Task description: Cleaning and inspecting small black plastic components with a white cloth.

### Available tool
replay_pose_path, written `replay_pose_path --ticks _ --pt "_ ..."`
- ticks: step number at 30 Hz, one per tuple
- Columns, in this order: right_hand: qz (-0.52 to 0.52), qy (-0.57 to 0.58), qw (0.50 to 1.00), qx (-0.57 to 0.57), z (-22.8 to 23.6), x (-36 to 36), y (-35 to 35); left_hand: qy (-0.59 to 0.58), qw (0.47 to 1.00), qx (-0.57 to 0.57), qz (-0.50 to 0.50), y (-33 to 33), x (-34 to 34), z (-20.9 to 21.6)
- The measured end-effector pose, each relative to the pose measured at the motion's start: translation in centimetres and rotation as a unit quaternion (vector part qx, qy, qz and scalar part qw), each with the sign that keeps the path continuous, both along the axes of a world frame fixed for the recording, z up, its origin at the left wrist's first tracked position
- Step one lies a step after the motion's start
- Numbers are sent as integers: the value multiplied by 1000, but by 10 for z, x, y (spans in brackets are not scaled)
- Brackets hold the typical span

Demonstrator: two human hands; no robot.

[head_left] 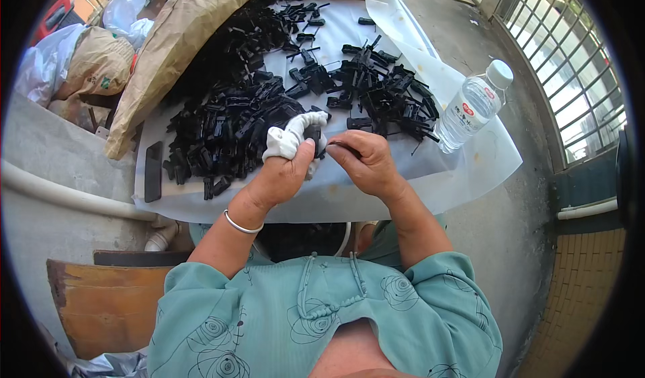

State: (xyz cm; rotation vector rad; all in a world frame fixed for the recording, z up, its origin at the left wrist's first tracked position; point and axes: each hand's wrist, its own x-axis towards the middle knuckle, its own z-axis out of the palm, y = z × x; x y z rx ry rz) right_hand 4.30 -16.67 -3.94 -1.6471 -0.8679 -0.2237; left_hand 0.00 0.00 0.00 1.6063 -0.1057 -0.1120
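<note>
My left hand point(285, 170), its fingers wrapped in white cloth point(289, 139), pinches a small black plastic part point(313, 135) between thumb and fingers. Close beside it on the right, my right hand point(369, 163) is closed in a pinch at the part's edge; whatever sits between its fingertips is too small to name. Left of my hands lies a large heap of black plastic parts point(225, 126). A smaller, looser pile of black parts with thin stems point(386, 89) lies beyond my right hand.
White sheeting point(463, 186) covers the table. A capped water bottle point(474, 106) stands at the right edge; a dark flat phone-like slab point(153, 171) lies at the left. Brown paper point(181, 42) hangs over the far left heap, beside bags point(101, 59). A barred window point(564, 62) is at right.
</note>
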Motion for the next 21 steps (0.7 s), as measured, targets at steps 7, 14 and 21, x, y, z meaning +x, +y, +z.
replay_pose_path --ticks 7,14,21 --pt "-15 177 984 -2 3 4 -7 0 997 -2 -82 -9 9 -1" --pt "33 91 994 -48 2 3 -1 -124 987 99 -36 -9 13 -19" --pt "-18 90 995 -26 -6 -1 13 -211 941 265 7 -9 8 -15"
